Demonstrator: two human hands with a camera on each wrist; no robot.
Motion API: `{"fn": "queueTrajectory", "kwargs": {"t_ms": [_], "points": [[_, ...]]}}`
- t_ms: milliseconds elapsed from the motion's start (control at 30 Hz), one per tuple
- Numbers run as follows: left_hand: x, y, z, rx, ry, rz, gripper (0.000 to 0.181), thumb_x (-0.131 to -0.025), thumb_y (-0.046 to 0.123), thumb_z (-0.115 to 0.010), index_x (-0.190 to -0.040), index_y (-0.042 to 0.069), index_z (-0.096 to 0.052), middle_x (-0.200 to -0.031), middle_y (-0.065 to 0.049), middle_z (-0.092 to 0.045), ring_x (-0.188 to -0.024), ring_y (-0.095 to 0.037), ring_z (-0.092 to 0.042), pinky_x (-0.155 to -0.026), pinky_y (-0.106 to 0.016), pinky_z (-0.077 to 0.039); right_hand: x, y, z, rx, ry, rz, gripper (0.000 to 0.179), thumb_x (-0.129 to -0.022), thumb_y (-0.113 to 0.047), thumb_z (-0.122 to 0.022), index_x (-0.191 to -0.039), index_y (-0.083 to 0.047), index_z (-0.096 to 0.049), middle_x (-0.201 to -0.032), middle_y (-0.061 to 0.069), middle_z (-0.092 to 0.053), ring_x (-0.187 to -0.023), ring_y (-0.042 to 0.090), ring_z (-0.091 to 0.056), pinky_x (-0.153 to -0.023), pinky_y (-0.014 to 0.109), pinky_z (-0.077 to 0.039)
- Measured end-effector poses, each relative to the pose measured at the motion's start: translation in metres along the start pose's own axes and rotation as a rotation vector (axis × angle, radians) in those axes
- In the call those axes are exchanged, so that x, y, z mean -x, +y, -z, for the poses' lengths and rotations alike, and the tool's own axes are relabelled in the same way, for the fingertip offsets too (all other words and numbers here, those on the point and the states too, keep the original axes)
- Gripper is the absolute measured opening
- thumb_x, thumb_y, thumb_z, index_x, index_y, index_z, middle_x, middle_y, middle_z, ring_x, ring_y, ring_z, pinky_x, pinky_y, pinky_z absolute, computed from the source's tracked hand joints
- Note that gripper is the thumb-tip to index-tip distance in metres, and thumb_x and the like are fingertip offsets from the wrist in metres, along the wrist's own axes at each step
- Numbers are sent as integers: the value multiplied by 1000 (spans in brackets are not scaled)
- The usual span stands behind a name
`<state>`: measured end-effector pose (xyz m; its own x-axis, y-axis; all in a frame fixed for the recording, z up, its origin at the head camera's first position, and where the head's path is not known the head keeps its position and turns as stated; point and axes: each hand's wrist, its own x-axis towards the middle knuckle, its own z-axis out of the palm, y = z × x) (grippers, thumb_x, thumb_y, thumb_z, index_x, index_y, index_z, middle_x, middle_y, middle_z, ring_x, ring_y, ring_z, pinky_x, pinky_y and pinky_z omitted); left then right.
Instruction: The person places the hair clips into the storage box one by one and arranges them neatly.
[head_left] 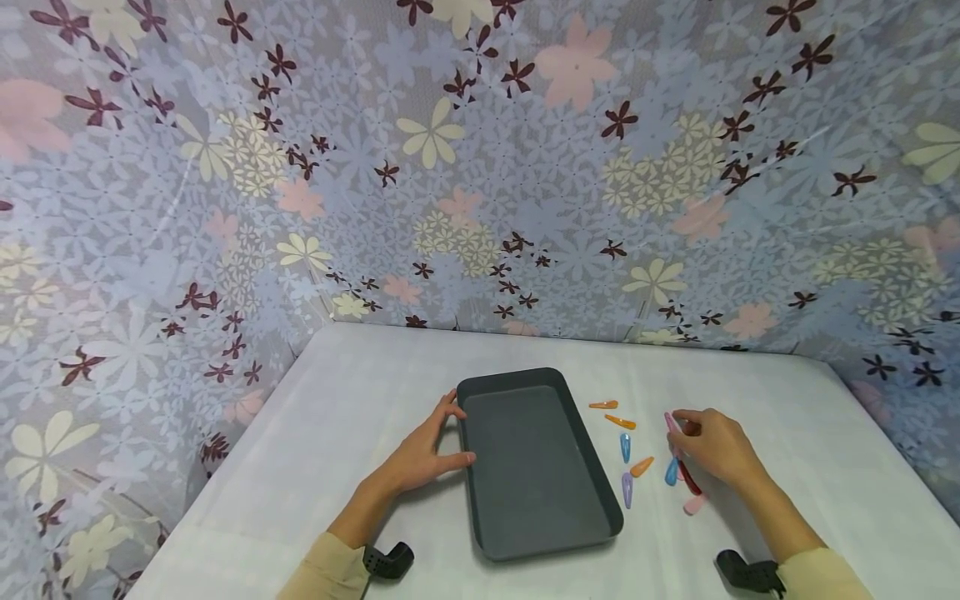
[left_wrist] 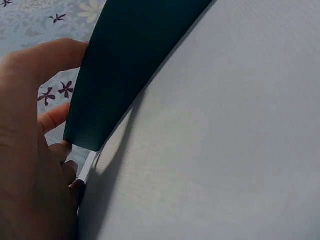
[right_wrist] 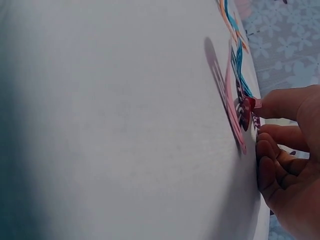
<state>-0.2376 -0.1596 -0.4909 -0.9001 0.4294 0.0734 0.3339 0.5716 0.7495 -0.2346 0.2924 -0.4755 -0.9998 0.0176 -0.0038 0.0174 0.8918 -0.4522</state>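
Hair clips (head_left: 626, 447): on white tabletop (head_left: 292, 467), right of dark grey tray (head_left: 536, 475) | Right hand (head_left: 716, 442) — pinching pink clip (head_left: 670, 421) | Left hand (head_left: 417, 458) — spread wide, touching tray rim | Floral cloth (head_left: 525, 167): behind, both sides

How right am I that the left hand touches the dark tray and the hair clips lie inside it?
Not quite: the hair clips lie on the white table beside the dark tray, as the head view shows. The left hand does touch the tray.
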Motion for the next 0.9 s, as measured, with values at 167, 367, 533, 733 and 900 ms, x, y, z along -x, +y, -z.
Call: {"fn": "queueTrajectory", "kwargs": {"t_ms": [167, 367, 533, 733, 900], "points": [[1, 1, 0, 35, -9, -7, 62, -79, 49, -70, -128, 22, -42, -160, 7, -8, -148, -23, -10, -113, -58, -22, 1, 1, -1, 13, 18, 14, 47, -83, -23, -67, -120, 5, -60, -89, 13, -64, -77, 21, -55, -62, 34, -45], [2, 1, 0, 81, -64, -15, 74, -81, 43, -71, -142, 25, -34, -161, 5, -1, -149, -24, -5, -115, -59, -17, 2, 2, -2, 15, 39, 5, 41, -83, -19, -65, -117, 4, -63, -90, 14, -66, -79, 23, -58, -65, 39, -48], [3, 1, 2, 60, -93, 2, 96, -74, 51, -74, -150, 34, -17, -161, 5, 2, -148, -21, -4, -115, -59, -15, 0, 2, -3, 9, 48, 13, 38, -83, -18, -64, -115, 2, -65, -90, 14, -67, -79, 23, -59, -64, 39, -48], [4, 4, 4, 38, -92, 35, 107, -70, 54, -76, -151, 35, -10, -161, 5, -3, -148, -22, -7, -116, -57, -16, 0, 1, -3, 2, 44, 11, 38, -82, -18, -64, -115, 0, -66, -88, 12, -68, -78, 22, -58, -63, 35, -46], [4, 4, 3, 34, -79, 50, 110, -67, 56, -78, -151, 34, -11, -160, 6, -10, -148, -21, -12, -116, -55, -18, 1, 0, -3, -6, 41, 9, 38, -82, -19, -64, -115, 0, -66, -89, 12, -68, -79, 23, -59, -64, 37, -47]]}}
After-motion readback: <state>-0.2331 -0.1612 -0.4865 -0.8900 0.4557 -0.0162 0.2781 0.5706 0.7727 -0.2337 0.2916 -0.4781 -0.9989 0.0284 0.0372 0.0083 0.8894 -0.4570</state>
